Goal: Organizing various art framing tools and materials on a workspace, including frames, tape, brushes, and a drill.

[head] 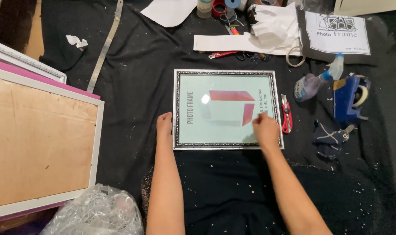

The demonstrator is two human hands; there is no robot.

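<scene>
A silver ornate photo frame (226, 73) with a pale green printed insert lies flat on black cloth in the middle of the head view. My left hand (164, 124) rests against its left edge near the lower left corner, fingers curled on the rim. My right hand (266, 129) presses down on the glass at the lower right corner, fingers closed. A red utility knife (286, 115) lies just right of the frame, beside my right hand.
Stacked frames with a brown backing board (37, 139) sit at left, crumpled plastic wrap (93, 213) below. A metal ruler (104, 48), white papers (250, 39), tape roll (296, 56), spray bottle (315, 80), blue tacker tool (349, 98) and dark rag (330, 137) surround the frame.
</scene>
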